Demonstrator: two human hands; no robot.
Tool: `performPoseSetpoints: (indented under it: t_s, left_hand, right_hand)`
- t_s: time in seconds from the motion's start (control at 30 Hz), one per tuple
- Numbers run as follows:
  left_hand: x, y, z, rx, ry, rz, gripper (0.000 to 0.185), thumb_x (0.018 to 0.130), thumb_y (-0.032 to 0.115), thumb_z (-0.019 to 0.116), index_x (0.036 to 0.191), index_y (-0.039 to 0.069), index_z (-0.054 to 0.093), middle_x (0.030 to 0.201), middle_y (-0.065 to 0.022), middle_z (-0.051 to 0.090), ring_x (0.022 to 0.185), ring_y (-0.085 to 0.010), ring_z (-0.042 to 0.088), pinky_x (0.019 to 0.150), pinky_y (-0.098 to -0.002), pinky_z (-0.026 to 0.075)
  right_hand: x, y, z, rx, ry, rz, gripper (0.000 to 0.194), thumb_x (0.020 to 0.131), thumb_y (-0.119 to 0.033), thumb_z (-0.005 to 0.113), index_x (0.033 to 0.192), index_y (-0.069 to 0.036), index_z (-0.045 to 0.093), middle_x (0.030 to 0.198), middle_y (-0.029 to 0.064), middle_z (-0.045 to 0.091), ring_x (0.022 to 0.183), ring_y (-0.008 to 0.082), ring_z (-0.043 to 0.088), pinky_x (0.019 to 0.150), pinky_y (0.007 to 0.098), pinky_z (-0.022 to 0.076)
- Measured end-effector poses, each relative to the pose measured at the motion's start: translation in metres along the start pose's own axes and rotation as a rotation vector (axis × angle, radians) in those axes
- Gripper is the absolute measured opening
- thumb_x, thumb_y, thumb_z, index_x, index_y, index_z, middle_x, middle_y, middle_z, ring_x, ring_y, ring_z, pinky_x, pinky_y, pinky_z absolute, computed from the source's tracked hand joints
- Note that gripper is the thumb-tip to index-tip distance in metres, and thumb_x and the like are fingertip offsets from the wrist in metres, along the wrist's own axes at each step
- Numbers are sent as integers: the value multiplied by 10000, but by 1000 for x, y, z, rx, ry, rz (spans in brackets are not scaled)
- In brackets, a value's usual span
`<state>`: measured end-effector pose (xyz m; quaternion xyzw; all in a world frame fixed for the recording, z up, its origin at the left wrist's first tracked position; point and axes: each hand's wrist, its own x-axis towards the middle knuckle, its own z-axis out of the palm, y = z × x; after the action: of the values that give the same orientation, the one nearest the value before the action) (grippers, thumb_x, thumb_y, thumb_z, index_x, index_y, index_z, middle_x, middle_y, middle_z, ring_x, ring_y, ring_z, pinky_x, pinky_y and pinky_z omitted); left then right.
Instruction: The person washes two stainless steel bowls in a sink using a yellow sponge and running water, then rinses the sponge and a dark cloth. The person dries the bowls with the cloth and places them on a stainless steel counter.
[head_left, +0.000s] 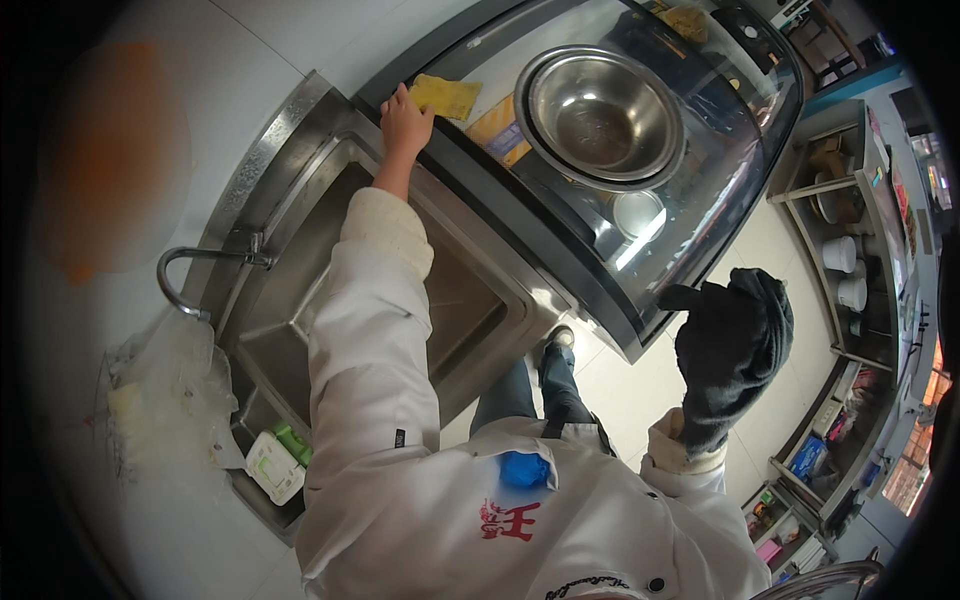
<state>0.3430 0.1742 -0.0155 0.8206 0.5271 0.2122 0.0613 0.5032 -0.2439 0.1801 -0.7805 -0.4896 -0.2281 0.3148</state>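
Observation:
My left hand (406, 124) is at the left end of a dark-framed glass display case (555, 217). Its thumb and fingers pinch the corner of a yellow cloth (448, 96), which lies flat on the case. My right hand (727, 352) is raised to the right of the case, wholly covered by a dark grey knitted glove or cloth, with a thumb-like tip pointing left. How its fingers lie underneath is hidden. Below my left arm is a stainless steel sink (465, 292) with a curved tap (176, 259) at its left.
Nested steel bowls (600, 116) sit at the display case, with a small round container (637, 215) beside them. A clear plastic bag (172, 397) and a white-and-green box (276, 466) lie left of the sink. Shelves with white tubs (838, 255) line the right side.

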Motion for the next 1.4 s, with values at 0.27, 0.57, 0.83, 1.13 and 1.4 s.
performPoseSetpoints:
  t_s: [0.27, 0.57, 0.83, 1.13, 1.4]
  left_hand:
    - [24, -13, -38, -775, -549, -266, 464, 838, 257, 597, 1210, 18, 458, 1198, -125, 510, 1068, -280, 525, 821, -419, 474]
    - [-90, -60, -183, -1844, -236, -336, 369, 922, 107, 440, 1270, 31, 345, 1237, -134, 465, 1151, -340, 471, 948, -546, 408]
    - [-150, -102, -230, -1872, -134, -295, 369, 929, 105, 413, 1288, 60, 339, 1278, -126, 448, 1167, -338, 459, 950, -536, 406]
    - [-124, -168, -128, -1741, 71, -861, 345, 913, 108, 470, 1229, 43, 346, 1193, -142, 478, 1110, -327, 503, 896, -496, 473]
    - [-93, -221, -77, -1222, 434, -1451, 380, 840, 209, 590, 1119, -23, 476, 1155, -126, 517, 1069, -259, 535, 922, -418, 439]
  right_hand:
    - [28, -41, 41, -26, -155, -86, 319, 619, -12, 650, 927, -67, 595, 816, 47, 627, 764, 261, 601, 730, 355, 461]
    - [53, -107, 77, 145, -113, -236, 289, 590, -8, 671, 860, -83, 601, 791, 42, 612, 744, 262, 593, 704, 351, 455]
    - [58, -149, 88, 227, -120, -336, 267, 565, -5, 690, 801, -97, 606, 768, 37, 598, 726, 262, 587, 682, 347, 451]
    - [59, -172, 88, 218, -126, -374, 248, 536, -1, 711, 734, -113, 613, 742, 32, 583, 706, 262, 579, 656, 343, 446]
    - [55, -176, 82, 214, -124, -335, 244, 495, -3, 737, 660, -134, 616, 716, 29, 562, 682, 262, 570, 640, 343, 438]
